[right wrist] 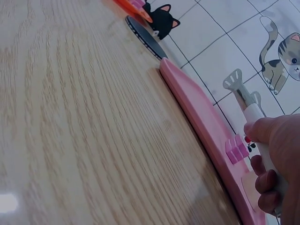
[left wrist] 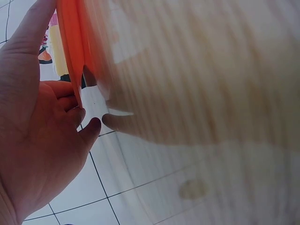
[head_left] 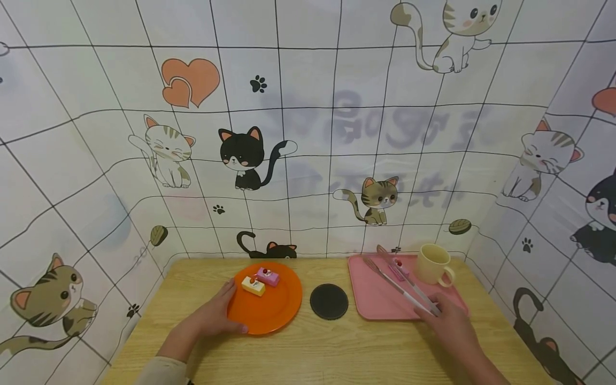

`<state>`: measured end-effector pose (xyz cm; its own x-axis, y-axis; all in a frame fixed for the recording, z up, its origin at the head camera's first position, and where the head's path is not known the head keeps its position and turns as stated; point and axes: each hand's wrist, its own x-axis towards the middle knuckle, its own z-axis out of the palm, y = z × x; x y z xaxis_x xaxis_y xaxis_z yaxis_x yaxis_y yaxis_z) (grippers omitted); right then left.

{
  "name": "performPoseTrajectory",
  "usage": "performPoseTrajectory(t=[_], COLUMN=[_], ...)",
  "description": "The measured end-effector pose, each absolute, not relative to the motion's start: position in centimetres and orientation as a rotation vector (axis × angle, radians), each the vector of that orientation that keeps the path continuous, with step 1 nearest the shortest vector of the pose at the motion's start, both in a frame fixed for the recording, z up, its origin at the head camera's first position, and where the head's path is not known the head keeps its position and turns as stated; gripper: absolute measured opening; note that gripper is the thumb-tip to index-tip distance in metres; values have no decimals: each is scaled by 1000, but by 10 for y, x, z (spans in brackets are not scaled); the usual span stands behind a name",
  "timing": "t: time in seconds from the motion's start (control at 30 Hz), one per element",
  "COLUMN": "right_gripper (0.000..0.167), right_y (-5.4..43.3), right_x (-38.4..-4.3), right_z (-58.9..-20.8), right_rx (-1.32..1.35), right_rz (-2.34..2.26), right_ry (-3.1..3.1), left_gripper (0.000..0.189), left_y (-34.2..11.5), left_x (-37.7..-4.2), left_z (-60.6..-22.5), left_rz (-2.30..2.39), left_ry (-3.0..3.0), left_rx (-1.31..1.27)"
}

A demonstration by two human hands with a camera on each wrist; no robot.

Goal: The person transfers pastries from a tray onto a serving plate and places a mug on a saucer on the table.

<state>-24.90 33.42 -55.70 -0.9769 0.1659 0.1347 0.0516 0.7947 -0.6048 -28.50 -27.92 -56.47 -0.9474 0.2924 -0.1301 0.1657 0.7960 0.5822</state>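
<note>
My left hand point(head_left: 218, 310) holds the left rim of an orange plate point(head_left: 281, 310), with the thumb at its near edge. On the plate lie a yellow toy cake piece point(head_left: 253, 286) and a pink toy cake piece point(head_left: 267, 276), each with a red topping. My right hand point(head_left: 449, 323) grips white-handled metal tongs point(head_left: 401, 289), which reach over a pink tray point(head_left: 370, 305) with their tips spread apart. Another pink cake piece point(right wrist: 236, 149) sits on the tray, partly hidden behind the tongs in the head view.
A pale yellow mug point(head_left: 433, 263) stands at the tray's far right. Between plate and tray lies a round black coaster point(head_left: 329, 301). The wooden table point(head_left: 308, 353) is bordered by a cat-patterned cloth point(head_left: 313, 133) at the back and sides.
</note>
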Motion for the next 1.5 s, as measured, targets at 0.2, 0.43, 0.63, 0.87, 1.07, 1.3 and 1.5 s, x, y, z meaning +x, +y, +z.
performPoseTrajectory(t=[0.2, 0.43, 0.63, 0.87, 1.07, 1.3, 1.5], right_gripper=[43, 48, 49, 50, 48, 50, 52], right_y=[343, 355, 362, 369, 371, 376, 380], right_x=[-250, -250, -248, -249, -248, -246, -244], right_z=[-552, -551, -550, -554, -556, -559, -559], right_rx=[-219, -252, -253, -309, -298, -314, -301], right_rz=[908, 894, 854, 886, 889, 826, 829], right_ry=[-2826, -2849, -2843, -2851, -2853, -2865, -2900], left_gripper=[134, 134, 134, 134, 134, 133, 134], left_y=[-279, -279, -280, -279, -278, -277, -276], left_x=[-285, -286, -285, -285, -284, -284, -284], left_z=[-565, -567, -567, -566, -565, -563, -562], left_rz=[867, 884, 893, 897, 895, 896, 884], left_ry=[2778, 2775, 2770, 2767, 2766, 2766, 2775], left_rx=[360, 365, 362, 356, 352, 352, 363])
